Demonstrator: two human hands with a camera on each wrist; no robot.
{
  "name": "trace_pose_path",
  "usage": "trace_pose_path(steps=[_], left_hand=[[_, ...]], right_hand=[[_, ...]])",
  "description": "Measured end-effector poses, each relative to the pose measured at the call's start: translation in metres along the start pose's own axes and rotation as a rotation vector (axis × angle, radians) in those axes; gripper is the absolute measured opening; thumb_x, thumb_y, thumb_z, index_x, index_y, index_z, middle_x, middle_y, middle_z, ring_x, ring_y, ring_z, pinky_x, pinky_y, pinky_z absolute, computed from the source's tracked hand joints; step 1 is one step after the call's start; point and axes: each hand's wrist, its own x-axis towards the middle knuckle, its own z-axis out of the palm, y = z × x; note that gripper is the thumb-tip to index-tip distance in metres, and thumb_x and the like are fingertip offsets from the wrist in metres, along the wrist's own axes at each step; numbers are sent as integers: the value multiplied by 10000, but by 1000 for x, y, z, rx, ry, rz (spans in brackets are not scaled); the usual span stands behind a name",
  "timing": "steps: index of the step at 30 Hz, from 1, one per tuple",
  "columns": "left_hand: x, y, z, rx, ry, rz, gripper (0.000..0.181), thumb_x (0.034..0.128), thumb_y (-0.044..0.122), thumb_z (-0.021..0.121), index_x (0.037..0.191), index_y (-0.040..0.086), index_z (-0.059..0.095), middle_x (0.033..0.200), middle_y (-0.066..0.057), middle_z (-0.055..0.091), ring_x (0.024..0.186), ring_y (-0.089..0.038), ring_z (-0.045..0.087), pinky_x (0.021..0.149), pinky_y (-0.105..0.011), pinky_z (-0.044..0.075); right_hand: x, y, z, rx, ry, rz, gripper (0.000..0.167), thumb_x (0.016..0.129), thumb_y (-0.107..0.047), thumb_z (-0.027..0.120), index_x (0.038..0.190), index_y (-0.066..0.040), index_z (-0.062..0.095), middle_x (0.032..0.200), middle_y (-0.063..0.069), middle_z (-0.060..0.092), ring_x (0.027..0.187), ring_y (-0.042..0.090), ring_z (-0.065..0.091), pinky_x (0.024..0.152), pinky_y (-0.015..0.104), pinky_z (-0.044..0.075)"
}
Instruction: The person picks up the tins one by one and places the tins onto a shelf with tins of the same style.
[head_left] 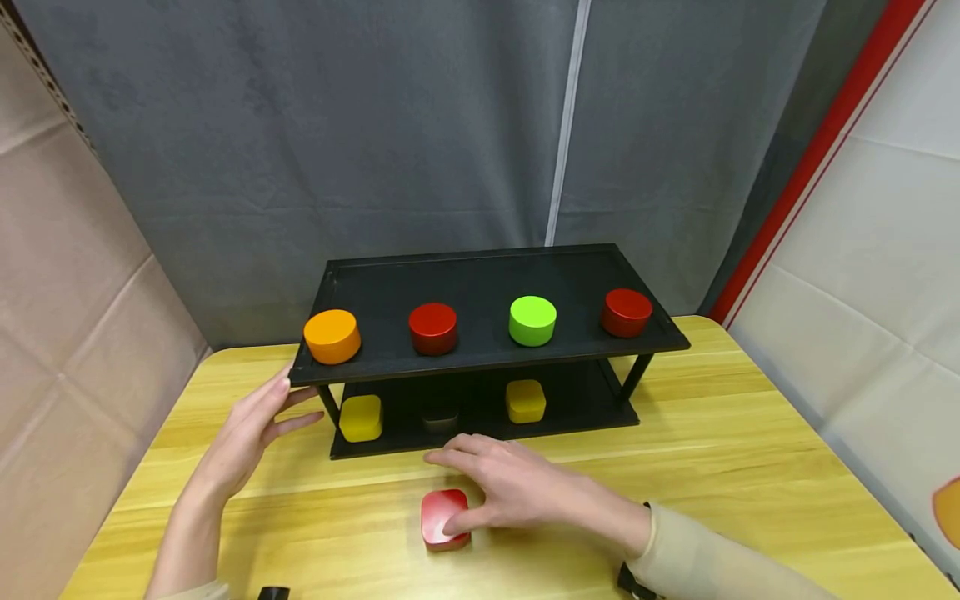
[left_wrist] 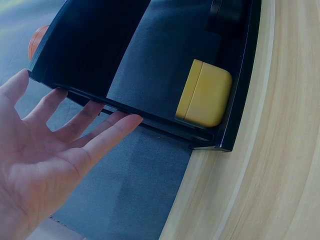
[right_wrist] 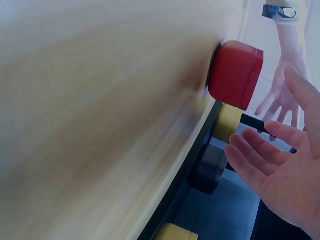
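My left hand (head_left: 243,433) touches the left end of a two-tier black shelf (head_left: 472,279), its fingertips along the side edge and its fingers fairly straight in the left wrist view. On the wooden table in front lies a red rounded-square block (head_left: 438,510). Over this block's right side comes my right hand (head_left: 502,479), fingers spread and the thumb crossing the block in the head view. Seen from the right wrist, nothing is between those fingers and the red block (right_wrist: 236,74) looks apart from them. Whether the thumb touches it I cannot tell.
On the top tier stand an orange round block (head_left: 332,337), a red one (head_left: 433,329), a green one (head_left: 532,320) and another red one (head_left: 626,312). The lower tier holds yellow blocks (head_left: 362,418) at left and right, with a black block (head_left: 440,417) between them. Grey curtain hangs behind.
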Motion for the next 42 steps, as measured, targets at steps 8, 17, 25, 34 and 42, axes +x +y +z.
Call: trace_pose_path(steps=[8, 17, 25, 34, 42], left_hand=[[1, 1, 0, 14, -2, 0, 500, 1147, 284, 288, 1633, 167, 297, 1630, 151, 356, 1281, 6, 585, 961, -222, 592], [1, 1, 0, 6, 3, -8, 501, 1145, 286, 298, 1633, 170, 296, 1602, 181, 374, 1266, 4, 590, 959, -222, 593], [0, 0, 0, 12, 12, -15, 502, 1144, 290, 302, 1632, 168, 300, 1585, 193, 386, 1257, 3, 589, 952, -216, 594], [0, 0, 0, 29, 14, -22, 503, 1145, 298, 300, 1633, 181, 297, 1607, 175, 375, 1253, 13, 591, 951, -218, 595], [0, 1, 0, 40, 7, -17, 504, 1146, 296, 289, 1635, 175, 291, 1638, 137, 356, 1259, 28, 588, 953, -212, 591]], right_hand=[[1, -5, 9, -29, -26, -12, 742, 882, -705, 660, 1481, -285, 540, 1331, -91, 614, 1071, 46, 579, 842, 182, 532], [2, -7, 13, -31, -58, -26, 666, 895, -605, 720, 1452, -270, 572, 1303, -81, 638, 1036, 24, 589, 834, 163, 523], [0, -8, 18, -30, -53, -45, 583, 912, -573, 718, 1397, -272, 603, 1243, -100, 655, 1004, 7, 596, 818, 148, 518], [0, -9, 20, -21, -42, -41, 548, 909, -533, 740, 1378, -280, 617, 1221, -115, 658, 996, -6, 593, 789, 129, 501], [-4, -6, 19, -3, -38, -38, 507, 922, -493, 722, 1376, -290, 623, 1230, -110, 658, 1019, 4, 583, 783, 111, 488]])
